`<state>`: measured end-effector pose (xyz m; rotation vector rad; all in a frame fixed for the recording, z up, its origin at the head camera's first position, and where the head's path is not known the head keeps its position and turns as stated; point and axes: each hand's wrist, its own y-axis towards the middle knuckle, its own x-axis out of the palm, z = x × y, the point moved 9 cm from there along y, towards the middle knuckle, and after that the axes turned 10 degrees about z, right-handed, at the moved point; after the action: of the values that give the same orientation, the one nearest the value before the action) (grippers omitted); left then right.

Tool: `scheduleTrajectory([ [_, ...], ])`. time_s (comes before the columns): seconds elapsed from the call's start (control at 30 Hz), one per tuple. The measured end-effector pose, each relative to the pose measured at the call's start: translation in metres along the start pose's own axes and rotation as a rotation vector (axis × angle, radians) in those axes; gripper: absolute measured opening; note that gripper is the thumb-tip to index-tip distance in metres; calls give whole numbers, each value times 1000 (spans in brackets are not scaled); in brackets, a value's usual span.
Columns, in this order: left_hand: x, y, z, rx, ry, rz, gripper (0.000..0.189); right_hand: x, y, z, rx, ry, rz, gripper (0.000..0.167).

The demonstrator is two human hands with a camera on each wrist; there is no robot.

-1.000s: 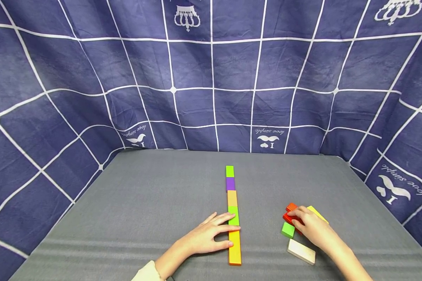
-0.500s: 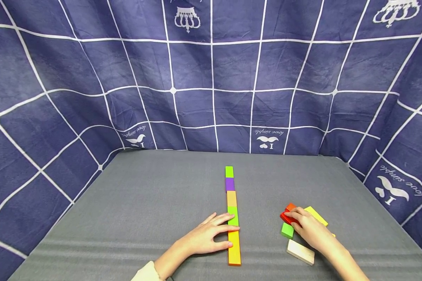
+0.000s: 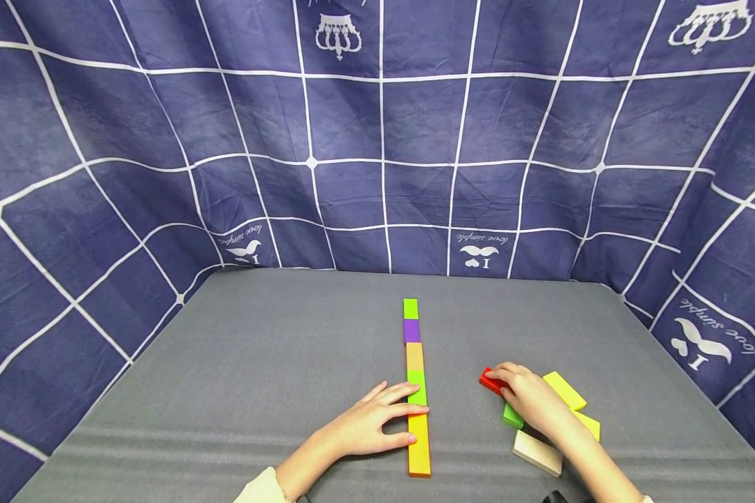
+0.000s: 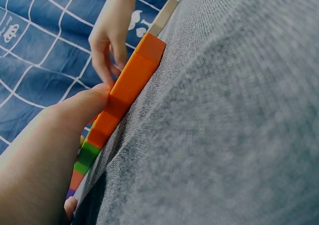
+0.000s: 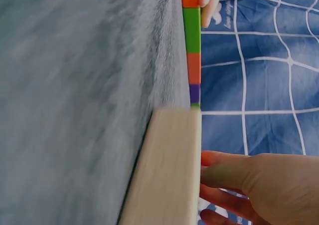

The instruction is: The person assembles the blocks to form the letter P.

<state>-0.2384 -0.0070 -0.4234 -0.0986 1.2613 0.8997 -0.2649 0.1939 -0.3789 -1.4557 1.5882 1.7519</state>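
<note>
A straight row of coloured blocks runs away from me on the grey table. Its nearest piece is a long yellow-topped block (image 3: 419, 447) with orange sides (image 4: 134, 80). Beyond it come a light green block (image 3: 417, 384), a tan-topped block (image 3: 414, 356), a purple block (image 3: 412, 330) and another light green block (image 3: 411, 309). My left hand (image 3: 371, 425) rests on the near part of the row with its fingers spread. Right of the row, my right hand (image 3: 535, 398) pinches a red block (image 3: 492, 381) by its near end. A green block (image 3: 512, 416) is partly hidden beneath that hand.
A pale wooden block (image 3: 537, 452) lies near my right wrist and fills the foreground of the right wrist view. Two yellow blocks (image 3: 565, 390) lie to the right of that hand. A dark blue gridded cloth (image 3: 415, 140) stands behind the grey tabletop (image 3: 277, 335).
My right hand has moved left with the red block, away from the yellow blocks, exposing more of them. The orange block beside the red one is now out of sight. My left hand stays put.
</note>
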Motion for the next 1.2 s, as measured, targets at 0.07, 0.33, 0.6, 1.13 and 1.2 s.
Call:
scheduleTrajectory([
  [0.07, 0, 0, 0, 1, 5, 2, 41, 3, 4, -6, -12, -2, 3, 26],
  [0.33, 0, 3, 0, -5, 4, 3, 40, 12, 19, -27, -37, 3, -1, 25],
  [0.6, -2, 3, 0, -6, 3, 3, 40, 24, 32, -35, -57, -5, -12, 23],
  [1.13, -1, 1, 0, -3, 8, 2, 40, 53, 70, -21, -2, -60, -80, 30],
  [1.2, 0, 1, 0, 0, 12, 2, 40, 57, 74, -17, 18, -75, -85, 32],
])
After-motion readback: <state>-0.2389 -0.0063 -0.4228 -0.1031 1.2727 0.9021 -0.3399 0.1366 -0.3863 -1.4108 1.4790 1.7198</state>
